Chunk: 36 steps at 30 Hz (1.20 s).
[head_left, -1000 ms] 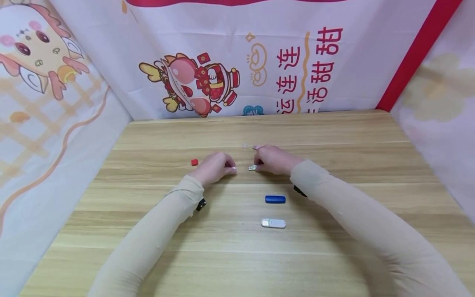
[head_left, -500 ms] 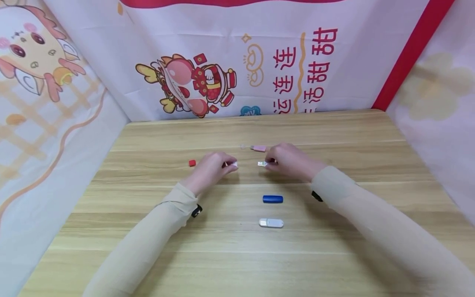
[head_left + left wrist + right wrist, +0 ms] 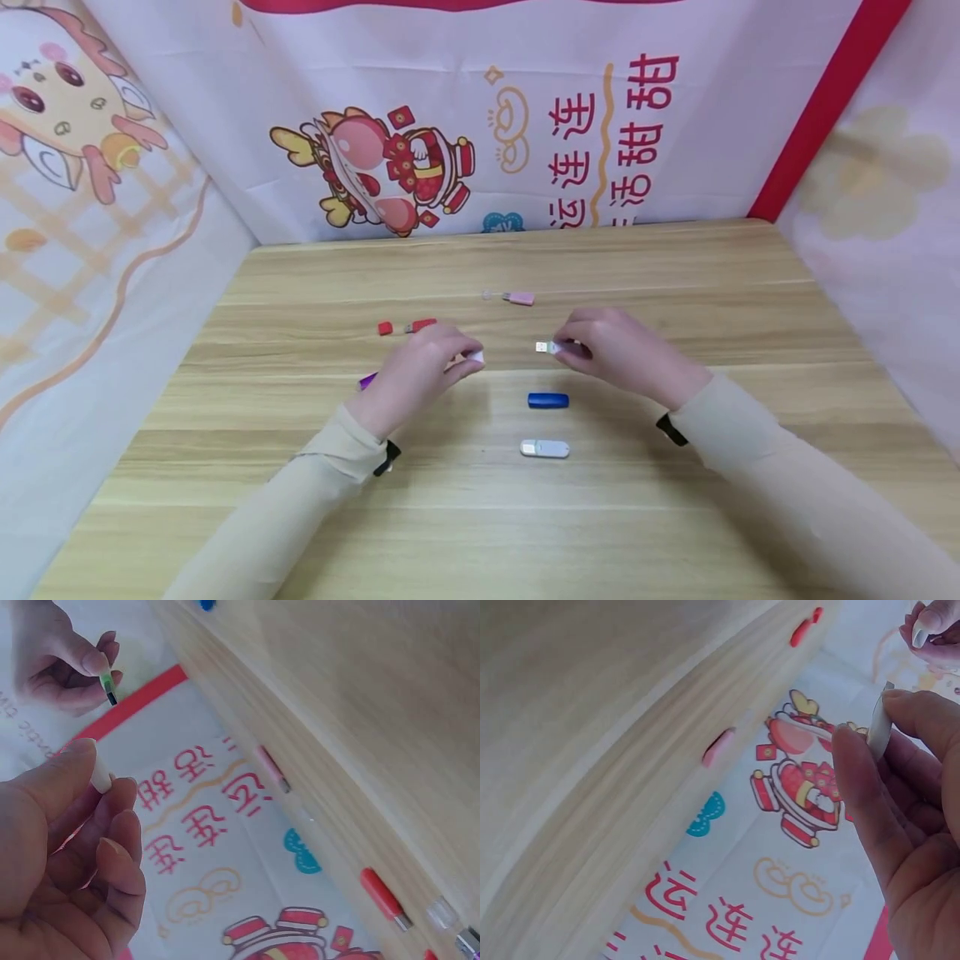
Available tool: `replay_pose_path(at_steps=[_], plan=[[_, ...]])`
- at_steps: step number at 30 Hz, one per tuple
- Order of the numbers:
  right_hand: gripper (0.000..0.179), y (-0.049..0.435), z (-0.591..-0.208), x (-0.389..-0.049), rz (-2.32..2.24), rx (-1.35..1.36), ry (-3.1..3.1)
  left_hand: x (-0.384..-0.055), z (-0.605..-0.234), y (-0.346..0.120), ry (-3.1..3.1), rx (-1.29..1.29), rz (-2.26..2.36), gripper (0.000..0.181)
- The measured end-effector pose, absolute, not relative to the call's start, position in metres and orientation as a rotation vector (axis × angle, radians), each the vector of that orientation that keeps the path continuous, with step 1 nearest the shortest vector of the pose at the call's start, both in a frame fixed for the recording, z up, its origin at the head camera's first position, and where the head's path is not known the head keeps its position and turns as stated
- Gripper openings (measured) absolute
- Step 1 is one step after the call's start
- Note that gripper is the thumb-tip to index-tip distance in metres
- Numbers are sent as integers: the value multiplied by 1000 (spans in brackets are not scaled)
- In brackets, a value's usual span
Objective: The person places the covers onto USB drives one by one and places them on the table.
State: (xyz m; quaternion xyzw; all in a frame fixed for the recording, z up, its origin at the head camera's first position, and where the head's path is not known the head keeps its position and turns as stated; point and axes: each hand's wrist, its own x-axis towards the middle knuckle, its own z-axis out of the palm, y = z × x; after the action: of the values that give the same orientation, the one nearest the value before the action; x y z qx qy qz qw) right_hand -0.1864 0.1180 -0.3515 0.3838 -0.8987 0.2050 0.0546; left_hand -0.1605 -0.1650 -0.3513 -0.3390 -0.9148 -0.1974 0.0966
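Left hand [image 3: 418, 365] has a little white cap [image 3: 476, 357] pinched between thumb and fingers, up off the table [image 3: 450, 517] — then a gap, then a white USB stick [image 3: 552, 347], plug pointing left, pinched in the right hand [image 3: 626, 350].
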Motion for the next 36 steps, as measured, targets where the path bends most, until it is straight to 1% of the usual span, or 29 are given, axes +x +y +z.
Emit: replay_pose_path(at_steps=[15,22,29,36], plan=[[19,117,-346,-151,678,1202,-2566,-126,-341,-160,-2520,-1148,-583,23],[19,115,-344,-142,678,1263,-2507,-122,-339,-157,-2519,-1164,-573,24],[26,112,-341,-136,629,1260,-2504,-121,-339,-155,-2498,-1168,-567,23],[27,108,-338,-133,581,1278,-2467,-122,-339,-153,-2470,-1186,-563,25]])
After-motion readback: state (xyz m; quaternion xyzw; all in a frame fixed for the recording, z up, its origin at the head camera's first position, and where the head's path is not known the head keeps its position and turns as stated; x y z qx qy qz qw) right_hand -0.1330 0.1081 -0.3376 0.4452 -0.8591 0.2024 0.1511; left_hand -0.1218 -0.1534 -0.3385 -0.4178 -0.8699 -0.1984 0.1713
